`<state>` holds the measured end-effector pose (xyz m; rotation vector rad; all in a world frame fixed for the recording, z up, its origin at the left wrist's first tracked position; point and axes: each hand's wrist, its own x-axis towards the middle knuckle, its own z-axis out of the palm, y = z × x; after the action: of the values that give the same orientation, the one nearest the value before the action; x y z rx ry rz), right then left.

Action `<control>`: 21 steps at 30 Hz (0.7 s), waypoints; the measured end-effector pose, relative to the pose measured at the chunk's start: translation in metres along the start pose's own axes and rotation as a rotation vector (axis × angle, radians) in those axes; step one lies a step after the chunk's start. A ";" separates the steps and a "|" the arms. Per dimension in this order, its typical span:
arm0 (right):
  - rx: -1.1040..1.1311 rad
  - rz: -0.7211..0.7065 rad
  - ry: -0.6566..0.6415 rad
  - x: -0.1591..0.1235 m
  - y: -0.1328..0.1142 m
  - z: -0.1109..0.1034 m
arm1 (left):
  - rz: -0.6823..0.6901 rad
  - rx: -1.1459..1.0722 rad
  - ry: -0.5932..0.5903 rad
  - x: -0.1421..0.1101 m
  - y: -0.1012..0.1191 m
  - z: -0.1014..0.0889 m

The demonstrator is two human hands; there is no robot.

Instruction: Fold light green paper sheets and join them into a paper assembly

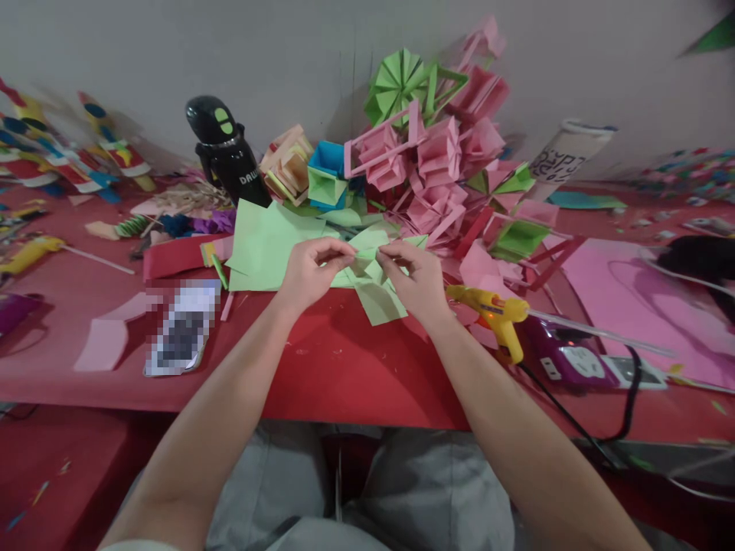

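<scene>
My left hand (313,269) and my right hand (416,279) pinch a light green folded paper piece (370,279) between them, just above the red table (333,367). Both sets of fingers are closed on its folded middle, with thumbs and forefingers meeting near the centre. Pointed green flaps stick out below and to the right of my hands. Flat light green sheets (267,241) lie right behind my left hand.
A pile of pink and green folded paper shapes (442,153) rises behind my hands. A yellow glue gun (497,314) lies at the right by a power strip (574,363). A phone (184,329) lies at the left, and a black bottle (227,153) stands behind it.
</scene>
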<state>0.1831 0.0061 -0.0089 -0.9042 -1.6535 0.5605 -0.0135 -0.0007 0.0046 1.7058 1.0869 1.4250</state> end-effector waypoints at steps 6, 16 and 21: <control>0.012 -0.019 0.007 -0.002 0.000 0.002 | 0.038 0.037 -0.104 -0.001 0.006 -0.001; 0.042 0.076 -0.204 -0.002 -0.010 0.000 | -0.010 0.021 -0.033 0.001 -0.003 -0.002; 0.003 0.019 -0.155 -0.003 -0.008 0.002 | -0.073 0.018 -0.075 -0.001 0.006 -0.002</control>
<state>0.1792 -0.0011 -0.0057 -0.8940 -1.7840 0.6601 -0.0148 -0.0041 0.0096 1.7005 1.1129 1.2998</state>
